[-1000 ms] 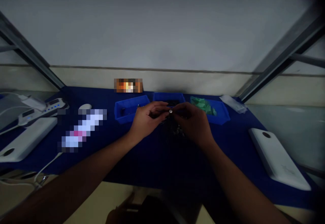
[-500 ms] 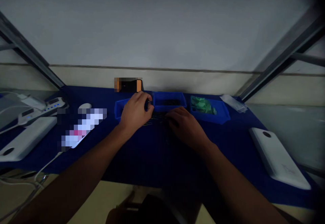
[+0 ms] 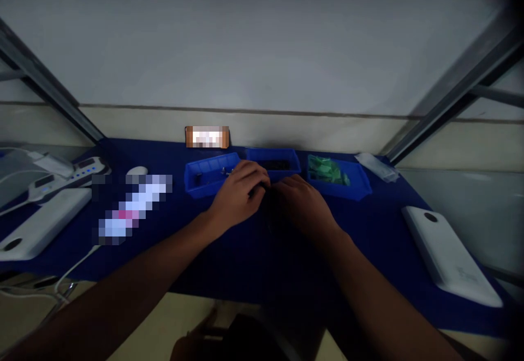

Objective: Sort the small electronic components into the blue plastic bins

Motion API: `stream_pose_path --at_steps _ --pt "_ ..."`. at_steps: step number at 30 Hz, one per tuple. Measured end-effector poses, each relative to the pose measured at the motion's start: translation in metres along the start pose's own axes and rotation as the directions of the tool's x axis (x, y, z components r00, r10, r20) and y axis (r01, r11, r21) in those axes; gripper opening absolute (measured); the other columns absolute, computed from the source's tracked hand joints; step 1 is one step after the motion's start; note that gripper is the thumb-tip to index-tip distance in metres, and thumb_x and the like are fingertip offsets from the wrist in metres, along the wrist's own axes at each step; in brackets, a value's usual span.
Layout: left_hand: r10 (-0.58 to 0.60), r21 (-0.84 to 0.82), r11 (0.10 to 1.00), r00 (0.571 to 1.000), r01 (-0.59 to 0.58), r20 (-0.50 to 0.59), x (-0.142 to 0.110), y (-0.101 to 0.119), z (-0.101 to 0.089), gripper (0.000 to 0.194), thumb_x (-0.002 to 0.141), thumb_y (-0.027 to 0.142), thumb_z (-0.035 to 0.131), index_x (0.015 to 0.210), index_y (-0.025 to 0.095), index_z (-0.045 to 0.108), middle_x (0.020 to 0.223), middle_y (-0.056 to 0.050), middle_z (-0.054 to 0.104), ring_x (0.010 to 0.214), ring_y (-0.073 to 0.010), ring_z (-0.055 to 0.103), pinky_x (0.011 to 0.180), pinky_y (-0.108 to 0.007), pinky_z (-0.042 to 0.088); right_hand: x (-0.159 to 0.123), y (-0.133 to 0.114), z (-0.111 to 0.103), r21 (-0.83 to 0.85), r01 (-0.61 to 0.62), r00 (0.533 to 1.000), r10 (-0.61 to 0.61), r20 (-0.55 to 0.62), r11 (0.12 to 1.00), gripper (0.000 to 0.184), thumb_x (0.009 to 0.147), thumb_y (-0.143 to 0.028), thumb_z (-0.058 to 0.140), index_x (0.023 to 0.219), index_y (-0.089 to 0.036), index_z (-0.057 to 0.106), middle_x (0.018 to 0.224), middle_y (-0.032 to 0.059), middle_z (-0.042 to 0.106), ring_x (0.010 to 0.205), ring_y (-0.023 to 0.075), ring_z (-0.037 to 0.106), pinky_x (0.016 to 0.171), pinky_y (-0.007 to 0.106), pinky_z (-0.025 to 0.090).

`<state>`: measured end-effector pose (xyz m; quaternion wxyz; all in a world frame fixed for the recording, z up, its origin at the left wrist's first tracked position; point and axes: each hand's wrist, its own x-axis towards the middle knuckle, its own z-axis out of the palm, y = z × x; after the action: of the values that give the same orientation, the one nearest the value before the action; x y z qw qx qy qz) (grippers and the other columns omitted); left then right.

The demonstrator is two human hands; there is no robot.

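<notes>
My left hand (image 3: pixel 241 193) and my right hand (image 3: pixel 301 202) come together over the blue table, their fingertips nearly meeting. Both hands have their fingers curled in a pinch; what lies between them is too dark and small to make out. Behind my left hand stands a blue bin (image 3: pixel 196 181) with a few small metallic and dark pieces in it. A middle blue bin (image 3: pixel 254 156), just beyond the fingertips, holds dark small parts. To the right of my right hand, another blue bin (image 3: pixel 360 185) contains green plastic packets (image 3: pixel 327 170).
A phone-like device (image 3: pixel 207 137) leans at the back wall. On the left lie a lit phone (image 3: pixel 135 208) with a cable, a white power bank (image 3: pixel 45 224), a power strip (image 3: pixel 73 175) and a white oval object (image 3: pixel 137 172). Another power bank (image 3: pixel 452 257) and clear bags (image 3: pixel 376 167) lie right.
My left hand has moved right and slightly down from the left bin to meet my right hand, uncovering that bin. My right hand stays nearly in place. The back device's screen has lit up.
</notes>
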<state>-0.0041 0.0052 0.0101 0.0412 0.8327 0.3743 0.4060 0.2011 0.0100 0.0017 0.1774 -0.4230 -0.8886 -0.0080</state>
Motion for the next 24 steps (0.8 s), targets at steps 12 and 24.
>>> stream_pose_path --at_steps 12,24 --pt "-0.063 -0.079 0.995 0.998 0.064 0.013 -0.0021 0.0011 0.0042 0.027 0.092 0.001 0.053 0.100 0.022 0.068 0.101 -0.004 0.072 0.103 -0.0216 0.065 0.096 -0.041 0.053 0.0009 0.0020 0.0012 0.170 0.011 1.000 -0.011 0.001 0.985 0.024 0.094 -0.001 0.058 0.107 -0.017 0.071 0.098 0.0072 0.072 0.094 0.0231 0.062 0.081 0.033 0.046" --pt "-0.075 -0.083 0.994 0.997 0.073 -0.023 -0.0019 0.0008 0.0050 0.036 0.093 0.002 0.055 0.120 0.023 0.068 0.105 -0.005 0.074 0.105 -0.0224 0.067 0.097 -0.043 0.055 0.0020 0.0029 -0.0005 0.400 -0.062 0.994 0.091 -0.055 0.915 0.026 0.096 -0.002 0.055 0.102 -0.019 0.075 0.101 0.0077 0.074 0.097 0.0211 0.069 0.086 0.032 0.051"
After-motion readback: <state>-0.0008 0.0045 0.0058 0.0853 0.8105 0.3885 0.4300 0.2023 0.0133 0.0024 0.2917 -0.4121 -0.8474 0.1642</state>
